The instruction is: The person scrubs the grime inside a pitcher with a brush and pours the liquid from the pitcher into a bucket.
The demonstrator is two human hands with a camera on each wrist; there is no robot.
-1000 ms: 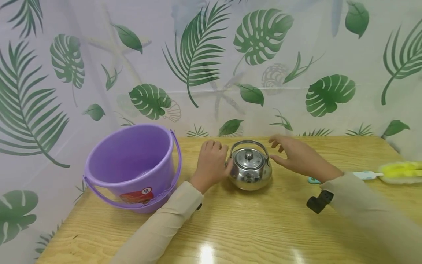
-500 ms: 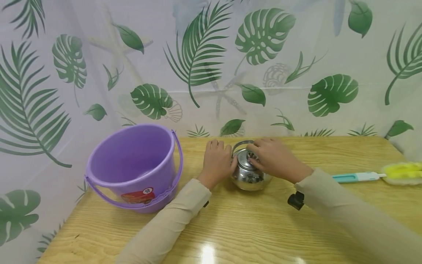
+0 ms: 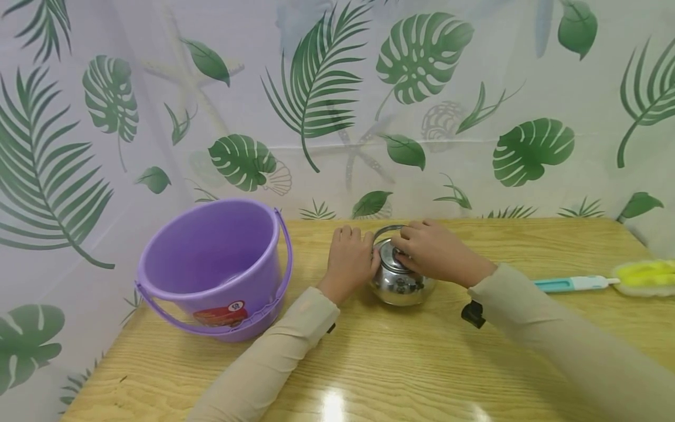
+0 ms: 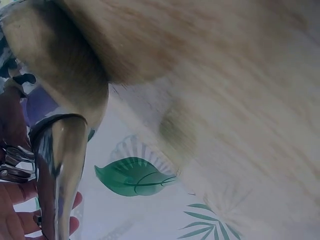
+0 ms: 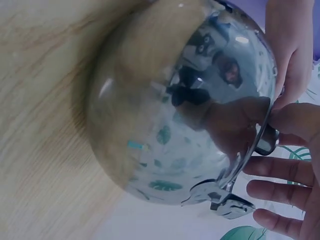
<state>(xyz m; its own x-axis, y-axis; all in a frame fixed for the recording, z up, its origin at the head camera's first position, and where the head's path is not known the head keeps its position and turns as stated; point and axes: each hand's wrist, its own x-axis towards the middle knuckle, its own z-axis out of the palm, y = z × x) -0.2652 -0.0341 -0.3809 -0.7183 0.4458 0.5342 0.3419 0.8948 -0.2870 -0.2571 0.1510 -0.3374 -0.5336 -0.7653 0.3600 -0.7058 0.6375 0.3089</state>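
Note:
A small shiny steel teapot (image 3: 398, 288) stands upright on the wooden table, its arched handle (image 3: 384, 228) raised. At its left side my left hand (image 3: 349, 258) grips it, thumb against the body; the left wrist view has fingers behind the spout (image 4: 61, 165). From the right, my right hand (image 3: 437, 249) reaches over the lid (image 3: 389, 258) and partly covers it. In the right wrist view its thumb and fingers are at the dark lid knob (image 5: 267, 141), pinching it. The lid sits on the teapot.
To the left stands a purple bucket (image 3: 211, 281) with its handle hanging in front. A brush with a turquoise-and-white handle (image 3: 572, 284) and a yellow head (image 3: 645, 275) lies at the right. A leaf-patterned sheet (image 3: 337, 117) hangs behind the table (image 3: 395, 363).
My right hand has moved left from beside the teapot onto its lid knob. My left hand has come slightly closer against the teapot. During the last half second little has moved.

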